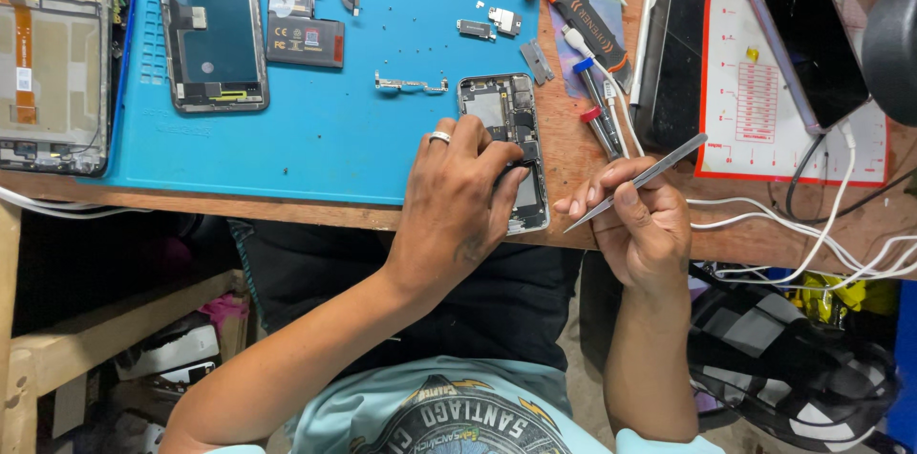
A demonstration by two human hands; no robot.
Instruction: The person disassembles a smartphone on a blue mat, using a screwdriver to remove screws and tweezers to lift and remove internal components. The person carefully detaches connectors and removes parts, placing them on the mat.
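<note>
An opened phone body (pixel 506 115) with its insides showing lies at the right edge of the blue work mat (pixel 325 129). My left hand (pixel 458 201), a ring on one finger, rests on the phone's lower half with fingertips pressed onto its inner parts. My right hand (pixel 635 220) hovers just right of the phone and holds metal tweezers (pixel 645 177), their tip pointing down-left toward the phone's lower edge.
A detached phone screen (pixel 212 24), a black battery (pixel 304 39) and small metal brackets (pixel 411 84) lie on the mat. A tablet frame (pixel 53 58) sits far left. Screwdrivers (pixel 578 5), another phone (pixel 807 34) and white cables (pixel 821 234) crowd the right side.
</note>
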